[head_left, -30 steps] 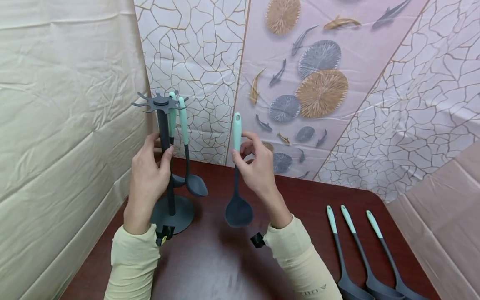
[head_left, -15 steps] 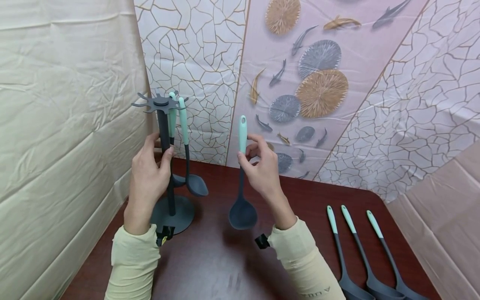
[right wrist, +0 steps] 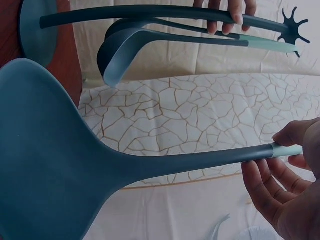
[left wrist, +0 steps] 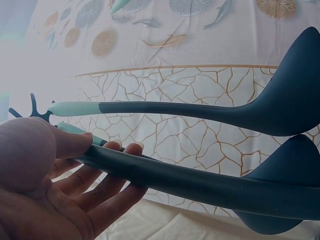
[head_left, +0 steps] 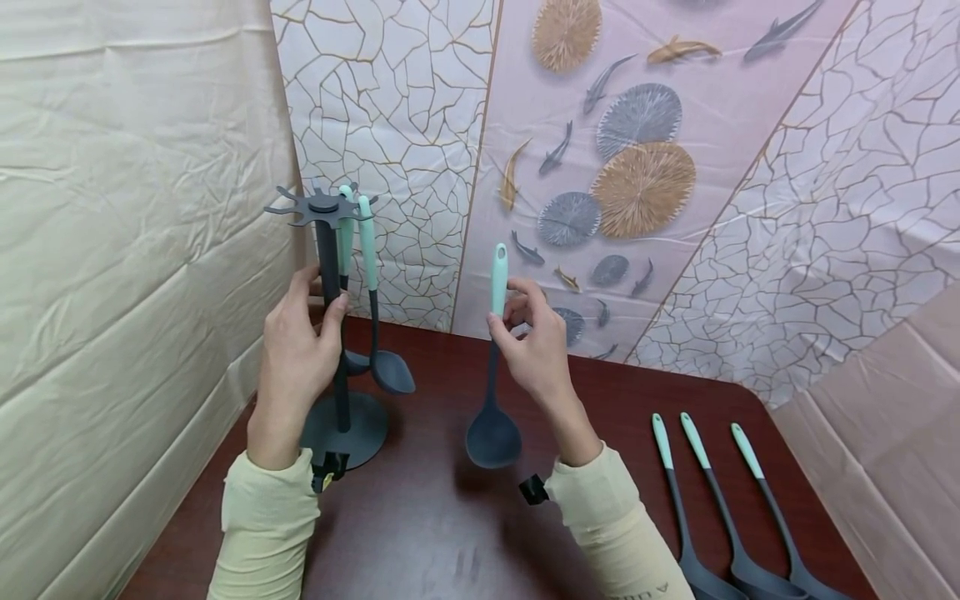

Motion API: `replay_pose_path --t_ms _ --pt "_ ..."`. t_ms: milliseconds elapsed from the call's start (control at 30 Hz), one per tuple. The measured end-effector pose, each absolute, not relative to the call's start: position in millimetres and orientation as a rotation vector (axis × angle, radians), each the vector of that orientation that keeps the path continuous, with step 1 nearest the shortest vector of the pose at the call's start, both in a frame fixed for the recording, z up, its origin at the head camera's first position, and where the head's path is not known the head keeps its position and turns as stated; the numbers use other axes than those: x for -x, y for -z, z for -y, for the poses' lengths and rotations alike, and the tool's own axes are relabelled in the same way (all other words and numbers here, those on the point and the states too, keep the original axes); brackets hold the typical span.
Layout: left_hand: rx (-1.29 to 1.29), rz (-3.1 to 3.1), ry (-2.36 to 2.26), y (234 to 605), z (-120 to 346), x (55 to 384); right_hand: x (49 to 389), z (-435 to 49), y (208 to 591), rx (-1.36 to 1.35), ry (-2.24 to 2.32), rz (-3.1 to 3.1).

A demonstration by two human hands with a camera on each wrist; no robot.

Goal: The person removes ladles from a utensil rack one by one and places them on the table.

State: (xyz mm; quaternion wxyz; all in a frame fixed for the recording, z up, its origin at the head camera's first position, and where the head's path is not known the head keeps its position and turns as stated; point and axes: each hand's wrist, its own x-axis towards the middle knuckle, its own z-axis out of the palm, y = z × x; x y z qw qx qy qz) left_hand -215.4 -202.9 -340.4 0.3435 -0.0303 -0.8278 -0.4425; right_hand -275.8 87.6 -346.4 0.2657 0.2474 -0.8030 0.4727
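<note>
My left hand (head_left: 300, 342) grips the dark pole of a utensil stand (head_left: 327, 258), which stands upright on its round base at the left. In the left wrist view the thumb and fingers close round the pole (left wrist: 200, 184). Two ladles (head_left: 393, 372) with mint handles hang from its star-shaped top, one partly hidden behind the other. To the right of the stand, my right hand (head_left: 536, 342) pinches another ladle (head_left: 492, 437) low on its mint handle. This ladle hangs bowl down above the table. Its broad bowl (right wrist: 45, 150) fills the left of the right wrist view.
Three more mint-handled utensils (head_left: 694, 437) lie side by side on the dark red table (head_left: 420, 517), at the right; their heads run toward the bottom edge. Patterned cloth (head_left: 390, 108) hangs behind the table, and plain pale cloth (head_left: 150, 250) covers the left side.
My right hand has carried its ladle a little to the right and lower, away from the stand. The left hand keeps its place on the pole.
</note>
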Motion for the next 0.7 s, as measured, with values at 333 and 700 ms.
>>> replay_pose_path --t_ms 333,700 --pt "0.089 2.155 1.156 339 200 216 274 -109 356 -0.602 -1.296 2.178" --pt "0.068 2.154 1.161 341 202 214 274 -125 372 -0.517 -1.273 2.246"
